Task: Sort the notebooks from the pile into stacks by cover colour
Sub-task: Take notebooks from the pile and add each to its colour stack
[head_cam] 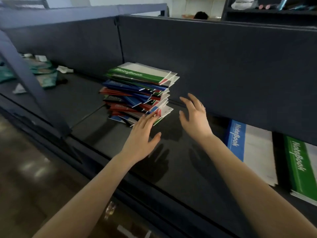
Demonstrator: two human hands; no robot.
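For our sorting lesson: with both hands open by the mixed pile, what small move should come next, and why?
Probably lift the top notebook off the pile with the right hand: its cover is green, it lies free, and another green notebook already lies on the right.

Open-plan office, by the look of it. A dark fabric partition (pixel 214 62) fences a dark desk (pixel 180 169). Top of another person's head (pixel 201 15) shows beyond it. Cluttered shelves (pixel 257 14) far right. Notebooks (pixel 139 93) piled on the desk; paper scraps (pixel 42 71) litter the next bay.
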